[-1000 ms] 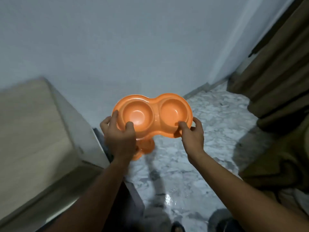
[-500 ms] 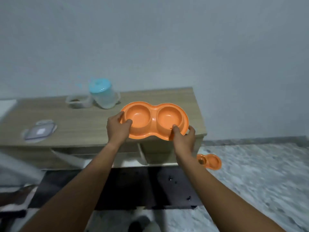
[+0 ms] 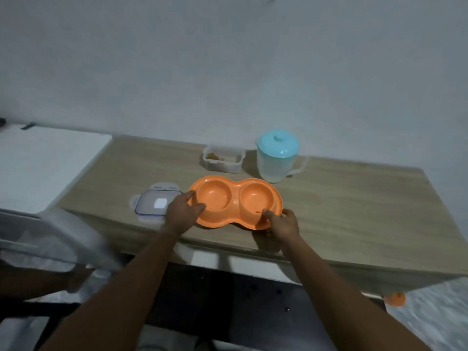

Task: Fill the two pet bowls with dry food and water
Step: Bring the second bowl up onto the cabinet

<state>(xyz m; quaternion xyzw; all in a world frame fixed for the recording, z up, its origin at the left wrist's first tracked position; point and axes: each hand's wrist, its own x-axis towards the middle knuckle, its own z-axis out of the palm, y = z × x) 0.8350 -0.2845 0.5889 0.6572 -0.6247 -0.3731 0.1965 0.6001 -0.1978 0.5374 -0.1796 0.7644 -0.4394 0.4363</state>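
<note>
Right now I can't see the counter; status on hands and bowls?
Left hand and right hand both grip the orange double bowl, both wells empty. Food container open, pitcher lidded, behind it.

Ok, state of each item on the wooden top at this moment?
Orange double bowl: both wells empty, at the top's front edge.
Left hand: grip on bowl's left rim.
Right hand: grip on its right rim.
Food container: open, little kibble inside.
Container lid: off, lying flat.
Jug: upright, lid on.

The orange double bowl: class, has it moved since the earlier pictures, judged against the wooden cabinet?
Yes. The orange double bowl, earlier held in the air, now sits down on the wooden cabinet top.
</note>
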